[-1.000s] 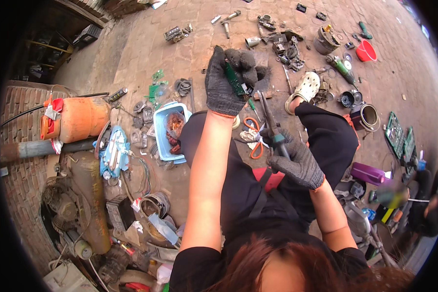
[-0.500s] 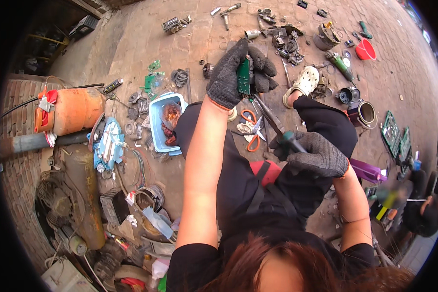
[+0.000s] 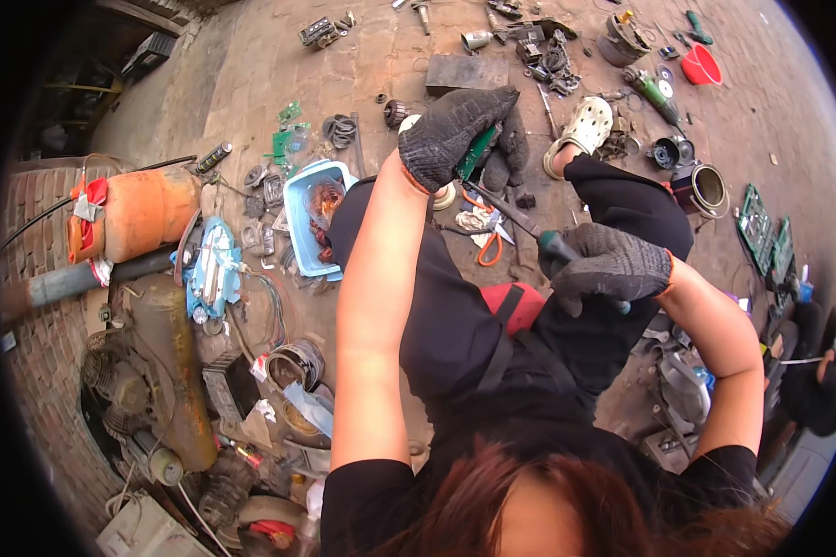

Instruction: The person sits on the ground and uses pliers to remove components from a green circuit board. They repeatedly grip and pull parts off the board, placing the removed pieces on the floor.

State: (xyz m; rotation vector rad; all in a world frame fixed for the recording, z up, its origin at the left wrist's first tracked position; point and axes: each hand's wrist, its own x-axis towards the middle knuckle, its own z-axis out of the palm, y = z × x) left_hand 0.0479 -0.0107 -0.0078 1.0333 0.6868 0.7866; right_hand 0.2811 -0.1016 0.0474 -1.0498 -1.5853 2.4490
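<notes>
- Left hand (image 3: 455, 130), in a dark knit glove, is closed around a green circuit board (image 3: 476, 151); the board's edge shows just under the fingers.
- Right hand (image 3: 608, 267), gloved too, is clenched on the green handle of a screwdriver (image 3: 529, 227); its shaft slants up from that fist to the board in the left grip.
- Beside the left forearm lies a light blue tub (image 3: 299, 223); beyond the left fist, 1 pale clog (image 3: 587, 125).
</notes>
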